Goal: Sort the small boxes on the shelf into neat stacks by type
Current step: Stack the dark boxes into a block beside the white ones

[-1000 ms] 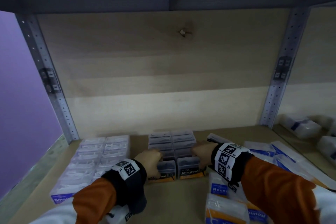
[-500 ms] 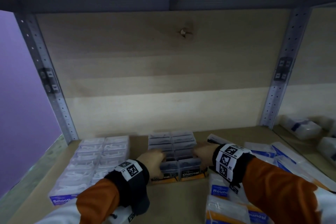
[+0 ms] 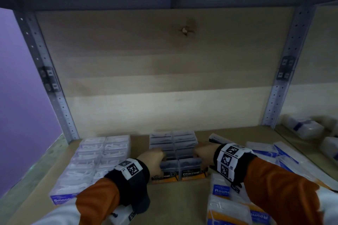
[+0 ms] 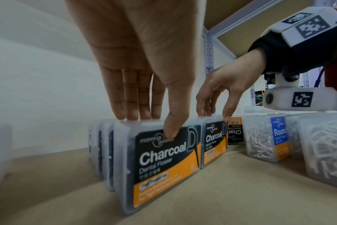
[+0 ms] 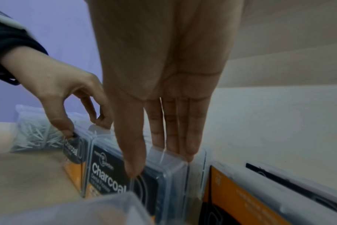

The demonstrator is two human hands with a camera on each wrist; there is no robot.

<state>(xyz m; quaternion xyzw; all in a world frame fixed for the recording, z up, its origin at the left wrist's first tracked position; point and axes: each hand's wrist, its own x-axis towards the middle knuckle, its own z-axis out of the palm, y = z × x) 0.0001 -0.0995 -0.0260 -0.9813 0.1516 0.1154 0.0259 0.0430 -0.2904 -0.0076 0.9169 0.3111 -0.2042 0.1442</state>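
Observation:
Two rows of upright clear Charcoal flosser boxes [image 3: 173, 142] stand mid-shelf. My left hand [image 3: 155, 159] pinches the front left Charcoal box [image 4: 164, 159] at its top edge, with the thumb on the label and four fingers behind. My right hand [image 3: 203, 155] pinches the front right Charcoal box [image 5: 110, 175] the same way, as the left wrist view also shows for the right hand [image 4: 215, 112]. Both front boxes stand on the shelf, side by side and touching.
A block of white Smooth boxes [image 3: 95, 160] fills the left of the shelf board [image 3: 179, 202]. Round boxes [image 3: 221, 190] lie loose at the right, with one more Charcoal box [image 4: 235, 130] beside the rows. Metal uprights [image 3: 278, 97] and the wooden back panel [image 3: 164, 78] close in the bay.
Both hands stay on the front pair of Charcoal boxes. The left hand has crept slightly forward and to the right; the boxes have barely shifted.

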